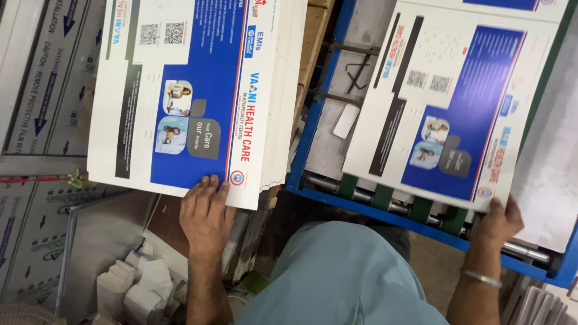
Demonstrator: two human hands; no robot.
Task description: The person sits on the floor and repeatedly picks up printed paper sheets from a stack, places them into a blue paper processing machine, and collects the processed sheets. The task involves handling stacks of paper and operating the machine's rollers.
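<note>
We see the left hand point(206, 210) lying flat, fingers spread and pressed on the near edge of the top sheet of a stack of printed sheets point(198, 90), white card with a broad blue panel and small photographs; it pinches nothing, only rests on the sheet's lower corner. The stack sits on a wooden surface to the left of a blue-framed machine point(313, 138). The right hand point(497, 221), a metal bangle point(481, 278) on its wrist, is closed around the near right corner of a single printed sheet point(457, 102) of the same design, fingers curled under the edge and thumb on top. That sheet lies tilted on the machine's bed, its near edge over a steel roller with green rings point(385, 198). Below the left hand we find a heap of white paper offcuts point(135, 283), and film-covered panels point(42, 90) fill the far left.
</note>
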